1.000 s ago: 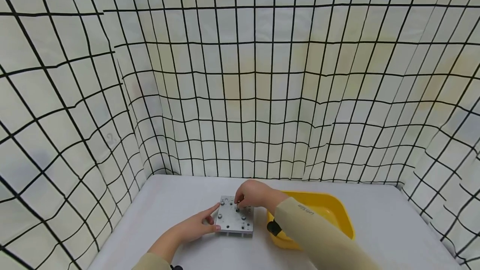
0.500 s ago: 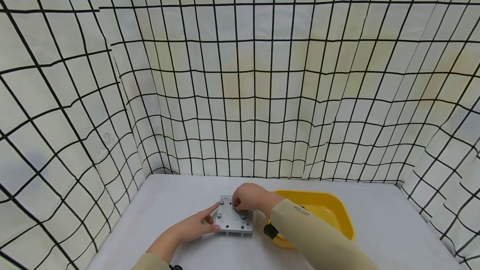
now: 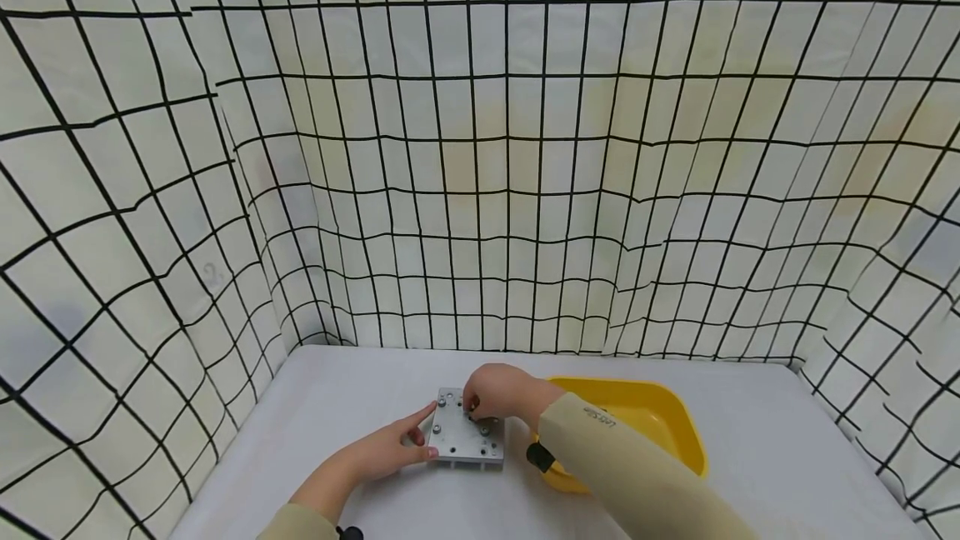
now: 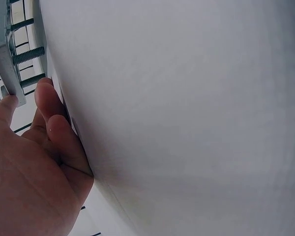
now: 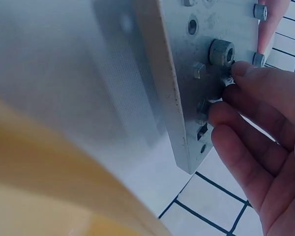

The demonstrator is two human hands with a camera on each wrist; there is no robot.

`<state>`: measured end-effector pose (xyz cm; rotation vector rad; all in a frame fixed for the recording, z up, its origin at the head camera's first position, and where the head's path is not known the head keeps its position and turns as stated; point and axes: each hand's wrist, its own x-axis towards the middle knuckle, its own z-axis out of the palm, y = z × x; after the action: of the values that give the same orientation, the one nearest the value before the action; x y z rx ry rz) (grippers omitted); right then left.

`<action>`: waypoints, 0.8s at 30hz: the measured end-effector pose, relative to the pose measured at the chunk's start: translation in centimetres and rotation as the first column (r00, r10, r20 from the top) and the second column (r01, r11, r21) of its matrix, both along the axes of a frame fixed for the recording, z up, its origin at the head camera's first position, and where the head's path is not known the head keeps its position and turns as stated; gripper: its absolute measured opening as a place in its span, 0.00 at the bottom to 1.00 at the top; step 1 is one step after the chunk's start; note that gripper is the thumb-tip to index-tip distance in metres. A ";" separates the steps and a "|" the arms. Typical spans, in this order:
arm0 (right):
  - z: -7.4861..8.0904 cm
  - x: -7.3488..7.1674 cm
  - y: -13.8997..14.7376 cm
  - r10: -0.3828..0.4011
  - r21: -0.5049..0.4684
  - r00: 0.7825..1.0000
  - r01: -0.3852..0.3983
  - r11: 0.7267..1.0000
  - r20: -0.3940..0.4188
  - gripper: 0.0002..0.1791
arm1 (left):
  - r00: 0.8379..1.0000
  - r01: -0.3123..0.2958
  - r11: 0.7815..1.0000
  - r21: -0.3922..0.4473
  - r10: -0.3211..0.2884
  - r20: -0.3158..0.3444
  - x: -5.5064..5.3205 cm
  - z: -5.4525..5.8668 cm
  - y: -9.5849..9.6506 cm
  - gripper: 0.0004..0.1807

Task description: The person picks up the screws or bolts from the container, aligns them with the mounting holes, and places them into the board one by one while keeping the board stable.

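Observation:
A silver metal plate (image 3: 456, 433) with holes and several bolts stands raised on the table; threaded bolt shanks (image 4: 29, 55) stick out beneath it in the left wrist view. My left hand (image 3: 382, 450) holds its left side, index finger near the far corner and thumb at the near one. Over the plate's middle, my right hand (image 3: 501, 394) pinches a small dark bolt, mostly hidden by the fingertips (image 5: 243, 69). Right beside these fingertips is a thick socket-head bolt (image 5: 221, 52), standing up from the plate in the right wrist view.
A yellow plastic bin (image 3: 693, 432) stands just right of the plate, under my right forearm. White walls with a black grid (image 3: 525, 232) enclose the white table (image 3: 765, 440) at the back and sides.
My right hand has shifted slightly left and down over the plate, and its fingers now cover the middle bolt. The left hand keeps its place on the plate's side.

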<state>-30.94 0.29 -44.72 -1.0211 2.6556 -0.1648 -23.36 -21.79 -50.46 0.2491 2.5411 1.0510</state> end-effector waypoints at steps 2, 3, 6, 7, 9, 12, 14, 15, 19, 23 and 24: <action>0.0 0.0 0.0 0.006 0.007 1.000 -0.006 1.000 -0.006 0.04 | 1.000 0.000 1.000 0.004 0.000 0.004 0.0 0.1 0.1 0.48; -0.1 0.0 0.0 0.011 0.010 1.000 -0.011 1.000 -0.010 0.04 | 1.000 -0.002 1.000 0.006 0.002 0.007 0.0 0.1 0.1 0.48; -0.1 0.0 0.0 0.016 0.009 1.000 -0.016 1.000 -0.007 0.04 | 1.000 -0.006 1.000 0.005 0.006 0.013 0.1 0.3 0.1 0.48; -0.1 0.0 0.0 0.017 0.007 1.000 -0.017 1.000 -0.004 0.05 | 1.000 -0.007 1.000 0.004 0.007 0.013 0.1 0.3 0.1 0.48; 0.0 0.0 0.0 0.016 0.001 1.000 -0.016 1.000 -0.002 0.05 | 1.000 -0.007 1.000 0.002 0.007 0.011 0.1 0.3 0.1 0.48; 0.3 0.0 0.1 0.015 -0.009 1.000 -0.015 1.000 0.002 0.05 | 1.000 -0.007 1.000 0.000 0.007 0.008 0.1 0.3 0.1 0.48; 0.6 0.1 0.2 0.018 -0.016 1.000 -0.017 1.000 0.007 0.06 | 1.000 -0.008 1.000 -0.003 0.009 0.009 0.1 0.2 0.2 0.48; 0.8 0.1 0.2 0.022 -0.018 1.000 -0.022 1.000 0.006 0.06 | 1.000 -0.010 1.000 -0.004 0.010 0.011 0.1 0.2 0.2 0.48; 1.4 0.0 0.8 0.036 -0.040 0.999 -0.036 0.999 0.011 0.07 | 1.000 -0.013 1.000 -0.009 0.013 0.014 0.0 0.2 0.2 0.48; 2.1 -0.2 1.8 0.028 -0.072 0.999 -0.026 0.997 0.029 0.08 | 1.000 -0.019 1.000 -0.016 0.019 0.010 0.0 0.1 0.2 0.48; 2.3 -0.2 2.2 0.026 -0.081 0.999 -0.023 0.996 0.034 0.08 | 1.000 -0.021 1.000 -0.019 0.021 0.008 0.0 0.1 0.2 0.48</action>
<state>-31.15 2.48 -42.46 -1.0648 2.6230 -0.2844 -23.38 -21.59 -50.37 0.2132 2.5501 1.0327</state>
